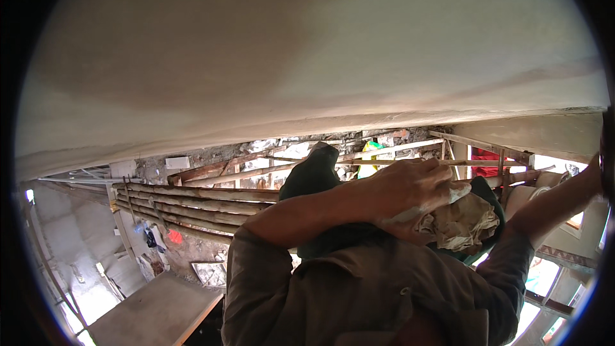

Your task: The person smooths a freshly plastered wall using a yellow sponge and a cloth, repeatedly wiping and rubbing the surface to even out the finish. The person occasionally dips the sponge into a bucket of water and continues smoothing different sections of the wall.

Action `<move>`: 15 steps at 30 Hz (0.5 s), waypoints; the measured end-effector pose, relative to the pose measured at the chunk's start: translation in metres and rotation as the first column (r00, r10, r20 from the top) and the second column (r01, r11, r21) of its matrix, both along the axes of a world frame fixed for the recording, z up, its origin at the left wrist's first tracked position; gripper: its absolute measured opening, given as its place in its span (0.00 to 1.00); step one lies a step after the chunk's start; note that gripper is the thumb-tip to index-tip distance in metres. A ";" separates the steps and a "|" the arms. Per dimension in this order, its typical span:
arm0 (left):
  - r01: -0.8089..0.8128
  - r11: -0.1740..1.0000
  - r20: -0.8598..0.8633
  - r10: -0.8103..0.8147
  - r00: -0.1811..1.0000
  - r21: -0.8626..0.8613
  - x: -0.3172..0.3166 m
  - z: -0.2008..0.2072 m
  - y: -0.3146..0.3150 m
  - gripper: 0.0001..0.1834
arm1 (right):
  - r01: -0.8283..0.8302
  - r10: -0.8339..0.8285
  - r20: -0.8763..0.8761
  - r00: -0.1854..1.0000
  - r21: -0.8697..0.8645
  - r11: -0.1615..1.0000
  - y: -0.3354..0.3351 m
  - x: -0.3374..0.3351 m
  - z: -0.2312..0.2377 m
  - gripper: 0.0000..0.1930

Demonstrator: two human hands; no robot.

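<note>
My left arm crosses in front of my body, and my left hand point(419, 195) is closed, its fingers curled against a crumpled beige sheet point(466, 221). Whether that sheet is paper or cloth I cannot tell. Pale, plaster-like smears mark the thumb side of this hand. My right forearm point(560, 205) stretches up to the right rim, where the dark edge of the picture hides the hand. A broad, pale plastered surface point(359, 57) fills the upper part of the picture, with a darker, damp-looking area point(173, 45) at its left.
Several wooden poles point(186, 202) lie side by side at the left, with gaps opening to a lower level. More thin poles point(397, 150) run across behind my hand. Below are a flat board point(157, 314), rubble, a green-and-yellow bag point(369, 157) and something red point(485, 161).
</note>
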State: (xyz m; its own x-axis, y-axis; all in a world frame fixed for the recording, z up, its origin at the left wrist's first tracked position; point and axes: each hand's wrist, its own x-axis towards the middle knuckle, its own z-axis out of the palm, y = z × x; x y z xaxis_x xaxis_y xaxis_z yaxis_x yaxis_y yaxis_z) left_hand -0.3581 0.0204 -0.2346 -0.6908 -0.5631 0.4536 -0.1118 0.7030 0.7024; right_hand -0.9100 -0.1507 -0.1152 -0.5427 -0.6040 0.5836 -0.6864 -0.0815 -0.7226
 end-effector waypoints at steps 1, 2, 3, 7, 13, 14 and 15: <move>-0.045 0.996 -0.032 0.043 0.999 -0.072 -0.001 -0.003 0.001 0.35 | -0.006 0.006 0.005 1.000 0.002 1.000 0.001 -0.001 -0.004 0.14; -0.038 0.999 -0.017 0.038 0.999 -0.031 -0.001 -0.001 0.000 0.35 | -0.008 0.008 0.009 1.000 0.001 1.000 0.000 -0.003 -0.006 0.14; -0.020 1.000 -0.003 0.020 1.000 0.013 0.001 0.006 -0.001 0.34 | -0.002 0.002 0.012 1.000 0.007 1.000 0.005 -0.003 -0.007 0.14; 0.091 0.984 0.120 -0.110 0.987 0.154 0.020 0.003 -0.002 0.38 | -0.015 0.015 0.027 1.000 -0.009 1.000 0.009 0.011 -0.011 0.14; 0.047 0.980 0.081 -0.063 0.995 0.193 0.015 0.011 -0.014 0.40 | 0.003 -0.002 0.061 0.998 -0.017 1.000 0.029 0.035 -0.019 0.14; 0.009 0.970 0.093 -0.032 0.995 0.243 0.014 0.011 -0.018 0.38 | 0.008 -0.007 0.072 0.997 -0.023 1.000 0.035 0.039 -0.023 0.14; -0.028 0.956 0.118 -0.007 0.993 0.292 0.015 0.012 -0.022 0.36 | 0.008 -0.006 0.092 0.996 -0.027 1.000 0.039 0.048 -0.030 0.14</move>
State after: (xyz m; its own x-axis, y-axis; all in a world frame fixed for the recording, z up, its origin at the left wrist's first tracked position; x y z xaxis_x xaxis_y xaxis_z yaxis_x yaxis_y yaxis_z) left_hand -0.3430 -0.0012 -0.2227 -0.7222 -0.6664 0.1852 -0.2109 0.4671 0.8587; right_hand -0.8621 -0.1121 -0.1452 -0.5991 -0.5846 0.5471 -0.6178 -0.0971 -0.7803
